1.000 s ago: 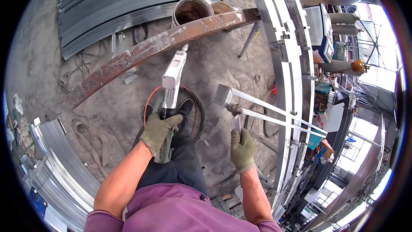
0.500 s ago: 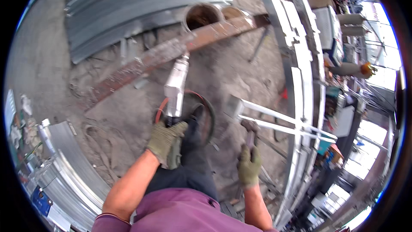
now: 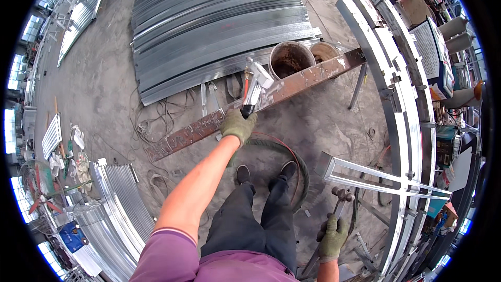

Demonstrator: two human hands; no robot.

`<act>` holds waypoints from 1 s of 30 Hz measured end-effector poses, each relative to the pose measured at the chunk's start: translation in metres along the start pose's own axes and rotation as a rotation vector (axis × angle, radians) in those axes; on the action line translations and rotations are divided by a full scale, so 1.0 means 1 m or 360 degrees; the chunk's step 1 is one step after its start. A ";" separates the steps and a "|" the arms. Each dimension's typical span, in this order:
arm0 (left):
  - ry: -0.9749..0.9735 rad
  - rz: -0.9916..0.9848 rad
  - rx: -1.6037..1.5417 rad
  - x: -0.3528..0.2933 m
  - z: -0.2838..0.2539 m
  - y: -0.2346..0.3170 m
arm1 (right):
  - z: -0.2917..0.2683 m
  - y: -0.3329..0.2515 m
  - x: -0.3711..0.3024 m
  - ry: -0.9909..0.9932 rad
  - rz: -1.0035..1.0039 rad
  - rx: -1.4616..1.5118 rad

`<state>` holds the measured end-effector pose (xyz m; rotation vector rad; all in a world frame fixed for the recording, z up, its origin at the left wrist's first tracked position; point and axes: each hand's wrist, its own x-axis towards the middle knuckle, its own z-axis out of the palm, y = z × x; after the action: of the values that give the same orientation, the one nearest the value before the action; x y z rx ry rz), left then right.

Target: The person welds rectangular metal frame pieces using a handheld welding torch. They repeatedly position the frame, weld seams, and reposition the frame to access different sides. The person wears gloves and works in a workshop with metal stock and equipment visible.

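My left hand, in an olive work glove, reaches forward with its fingers closed around the black grip of a boxy silver hand tool. An orange-red hose runs up beside this tool, whose exact kind I cannot make out. The tool is over or against a rusty steel beam; whether it rests there is unclear. Low on the right, my gloved right hand grips the shaft of a hammer, its dark head pointing up and away from me.
Beyond the beam stand a bucket with brown contents and a second bucket. Stacked ribbed metal sheets lie behind. Long metal rails run along the right, crossed by a light metal frame. A hose loops near my feet.
My left hand has moved forward and slightly right with the silver tool, from near my legs to the beam. My right hand still holds the hammer. The view has shifted, showing both feet.
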<state>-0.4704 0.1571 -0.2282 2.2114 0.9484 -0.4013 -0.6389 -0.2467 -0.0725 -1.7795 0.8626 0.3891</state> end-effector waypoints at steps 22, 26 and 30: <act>0.0848 0.0598 0.0131 -0.027 0.033 -0.056 | 0.006 -0.016 0.010 -0.0091 -0.0168 -0.0209; -0.0031 0.0537 -0.0502 -0.130 0.064 -0.018 | 0.001 -0.035 0.001 -0.0083 -0.0132 -0.0189; -0.0898 0.0275 -0.0978 -0.234 0.124 0.021 | -0.020 -0.076 -0.019 -0.0153 -0.0162 -0.0122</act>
<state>-0.6170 -0.0604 -0.1869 1.4841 0.4784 -0.5301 -0.6006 -0.2457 -0.0019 -1.8513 0.6944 0.4424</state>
